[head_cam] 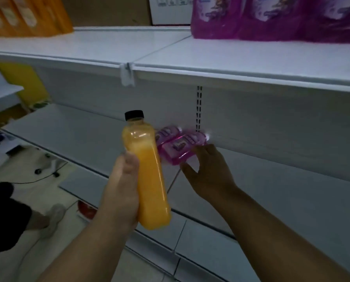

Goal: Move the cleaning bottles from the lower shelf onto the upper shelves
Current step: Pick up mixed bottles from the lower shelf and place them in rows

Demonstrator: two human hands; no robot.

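Orange liquid fills the tall clear bottle (pixel 149 176) that the left hand (pixel 121 188) holds, its grip wrapped round the lower half with the thumb lying along the near side. The bottle is tilted, its black cap (pixel 134 115) leaning up and slightly left, and it hangs in the air in front of the shelving, not resting on anything.

Just to the right, the right hand (pixel 206 171) has its grip curled on two small pink bottles (pixel 179 146). They lie side by side, nearly flat, caps pointing right toward the slotted upright (pixel 199 106) at the back of the shelving (their labels are too blurred to read). Thumb and fingers close on their near ends; whether the pair is lifted or touches the shelf cannot be told.

Behind the hands runs the white lower shelf (pixel 68 135), and above it the white upper shelf (pixel 221 58). On the upper shelf, at the right, stand large magenta refill pouches (pixel 271 19), and at the far left orange packs (pixel 27 15). A clear plastic tag holder (pixel 127 75) hangs from the upper shelf's front edge. At lower left, on the pale tiled floor (pixel 27 165), another person's leg in dark shorts (pixel 5 216) and a light shoe (pixel 55 216) show.
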